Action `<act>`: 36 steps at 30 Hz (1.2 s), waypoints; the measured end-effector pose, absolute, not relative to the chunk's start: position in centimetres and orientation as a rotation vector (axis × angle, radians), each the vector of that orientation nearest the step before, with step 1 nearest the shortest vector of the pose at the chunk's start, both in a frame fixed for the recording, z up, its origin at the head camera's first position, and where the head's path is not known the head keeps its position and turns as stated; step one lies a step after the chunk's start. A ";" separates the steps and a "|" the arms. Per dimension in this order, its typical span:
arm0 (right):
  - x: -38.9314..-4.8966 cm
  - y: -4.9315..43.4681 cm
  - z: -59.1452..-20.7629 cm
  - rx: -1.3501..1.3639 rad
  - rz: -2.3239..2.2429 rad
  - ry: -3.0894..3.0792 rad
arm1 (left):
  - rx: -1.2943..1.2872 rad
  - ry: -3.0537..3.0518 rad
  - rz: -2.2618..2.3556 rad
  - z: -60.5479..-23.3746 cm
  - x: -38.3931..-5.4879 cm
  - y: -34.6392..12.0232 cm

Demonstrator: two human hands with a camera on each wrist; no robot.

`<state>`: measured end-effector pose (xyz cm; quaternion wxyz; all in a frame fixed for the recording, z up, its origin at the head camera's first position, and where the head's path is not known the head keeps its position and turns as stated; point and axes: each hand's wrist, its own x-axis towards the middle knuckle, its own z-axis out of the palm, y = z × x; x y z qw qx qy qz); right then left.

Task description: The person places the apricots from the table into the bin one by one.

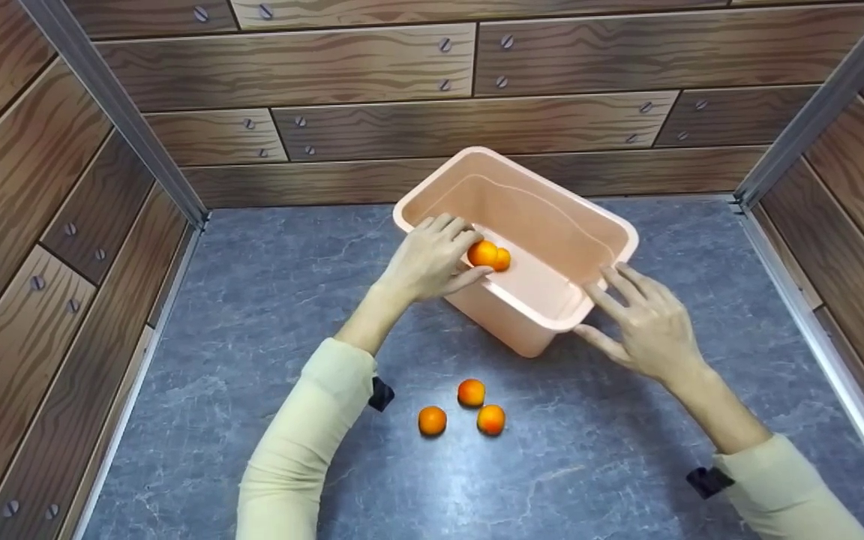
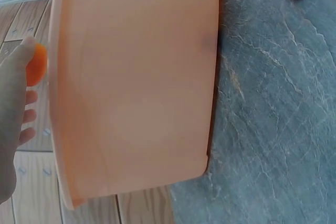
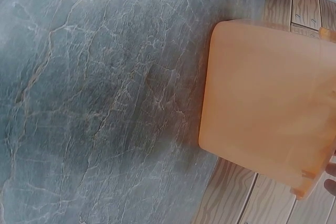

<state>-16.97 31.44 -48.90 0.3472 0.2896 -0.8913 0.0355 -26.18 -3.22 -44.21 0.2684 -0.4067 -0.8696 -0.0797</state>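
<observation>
My left hand (image 1: 432, 259) is over the left part of a pale peach plastic bin (image 1: 529, 322), holding a small orange (image 1: 482, 253) between thumb and fingers. In the left wrist view that orange (image 2: 36, 65) shows just past the bin's rim. Beside it in the head view, a second orange (image 1: 503, 259) appears lower, inside the bin. My right hand (image 1: 649, 322) is at the bin's right corner, its fingers extended at the rim and the thumb on the outer side. Only a few of its fingertips (image 3: 331, 184) show in the right wrist view.
Three more oranges lie on the grey marbled surface in front of the bin: one at the left (image 1: 432, 421), one at the back (image 1: 471, 392) and one at the right (image 1: 490, 419). Wood-patterned walls (image 1: 372, 67) with metal corner strips enclose the area.
</observation>
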 end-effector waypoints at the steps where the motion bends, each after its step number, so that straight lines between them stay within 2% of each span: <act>1: -17.0 31.4 -48.9 0.752 0.094 -2.314 | -1.092 -2.359 -0.209 -44.3 -26.2 -3.1; 19: -16.9 31.4 -49.0 0.748 0.118 -2.271 | -1.096 -2.410 -0.231 -45.6 -27.4 -1.9; 36: -17.0 31.6 -49.0 0.754 0.133 -2.297 | -1.079 -2.561 -0.255 -45.3 -27.7 -1.2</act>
